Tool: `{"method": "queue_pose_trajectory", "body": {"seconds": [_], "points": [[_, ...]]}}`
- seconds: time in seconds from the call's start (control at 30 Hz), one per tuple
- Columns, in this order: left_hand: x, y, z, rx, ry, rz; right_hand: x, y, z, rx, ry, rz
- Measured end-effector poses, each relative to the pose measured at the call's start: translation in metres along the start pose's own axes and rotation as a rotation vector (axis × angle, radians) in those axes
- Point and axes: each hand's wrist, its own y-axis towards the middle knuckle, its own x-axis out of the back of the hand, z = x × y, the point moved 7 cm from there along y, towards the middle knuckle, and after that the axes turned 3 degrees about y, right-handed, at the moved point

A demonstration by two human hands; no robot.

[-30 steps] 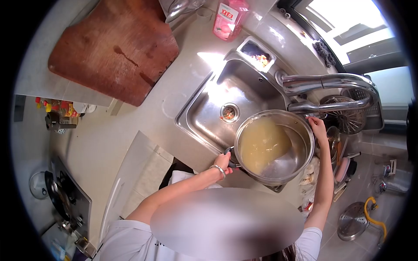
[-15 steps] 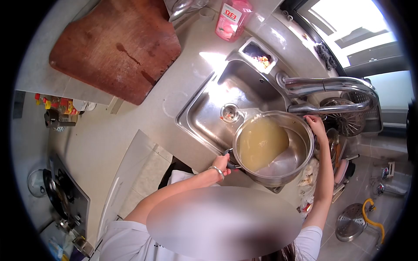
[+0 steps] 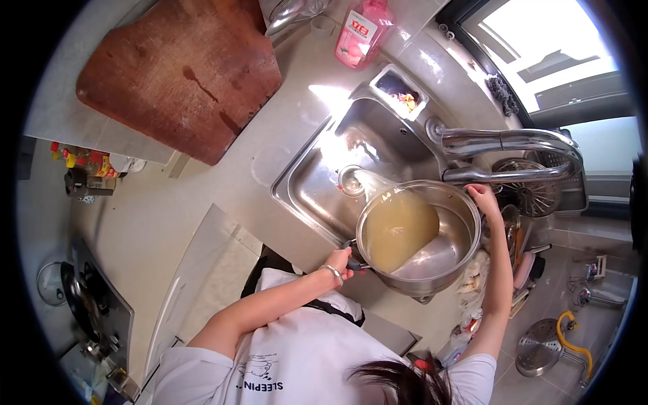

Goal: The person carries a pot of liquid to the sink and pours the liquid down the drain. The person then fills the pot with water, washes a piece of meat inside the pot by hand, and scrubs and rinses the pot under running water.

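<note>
A large steel pot [image 3: 449, 253] is tilted over the near right edge of the sink [image 3: 317, 175]. Cloudy yellowish liquid [image 3: 399, 229] lies in its left half, and a pale stream [image 3: 371, 182] runs from the rim toward the drain [image 3: 351, 181]. My left hand [image 3: 339, 262], with a bracelet at the wrist, is closed round the pot's dark left handle. At the pot's right side, beside the faucet, my right hand [image 3: 483, 198] grips the other handle, which its fingers mostly hide.
The chrome faucet [image 3: 506, 140] arches right of the sink. A small tray with food scraps [image 3: 398, 92] and a pink soap bottle [image 3: 363, 35] stand behind it. A large wooden board [image 3: 182, 77] lies at the upper left. Pans [image 3: 84, 300] are at the far left.
The pot has tipped further toward the sink and moved slightly left and nearer. Liquid now pours over its rim in a widening stream. Both hands have kept their hold.
</note>
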Motion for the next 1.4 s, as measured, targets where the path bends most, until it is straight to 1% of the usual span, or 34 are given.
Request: {"method": "queue_pose_trajectory", "body": {"seconds": [0.03, 0.13, 0.23, 0.33, 0.53, 0.63, 0.73, 0.83, 0.93, 1.03, 1.33, 1.4], "points": [[0.0, 0.0, 0.0, -0.003, 0.002, 0.01, 0.001, 0.0, 0.001, -0.015, -0.008, -0.001], [0.003, 0.002, 0.003, 0.006, 0.02, -0.001, -0.001, 0.001, 0.006, 0.085, 0.026, -0.018], [0.002, 0.002, 0.003, 0.014, 0.015, 0.002, 0.0, 0.002, 0.004, 0.011, -0.023, 0.016], [0.002, 0.003, 0.003, 0.014, -0.006, 0.019, -0.001, 0.003, 0.006, 0.006, 0.017, 0.018], [0.004, 0.009, 0.005, 0.02, -0.019, 0.041, -0.002, 0.007, 0.007, 0.017, -0.01, 0.014], [0.005, 0.008, 0.004, 0.029, -0.028, 0.032, -0.003, 0.006, 0.01, -0.036, -0.013, 0.064], [0.006, 0.01, 0.005, 0.037, -0.036, 0.025, -0.001, 0.0, 0.023, -0.035, -0.066, 0.068], [0.004, 0.006, 0.003, 0.048, -0.041, 0.035, -0.001, 0.001, 0.024, -0.014, -0.039, 0.039], [0.007, 0.01, 0.006, 0.049, -0.039, 0.048, -0.001, 0.001, 0.027, -0.057, -0.085, 0.084], [0.009, 0.013, 0.008, 0.052, -0.045, 0.04, -0.002, 0.005, 0.025, -0.006, -0.091, 0.075], [0.009, 0.012, 0.007, 0.069, -0.046, 0.056, -0.002, 0.001, 0.036, -0.055, -0.091, 0.092], [0.011, 0.015, 0.01, 0.069, -0.047, 0.056, -0.002, 0.001, 0.039, -0.027, -0.078, 0.066]]}}
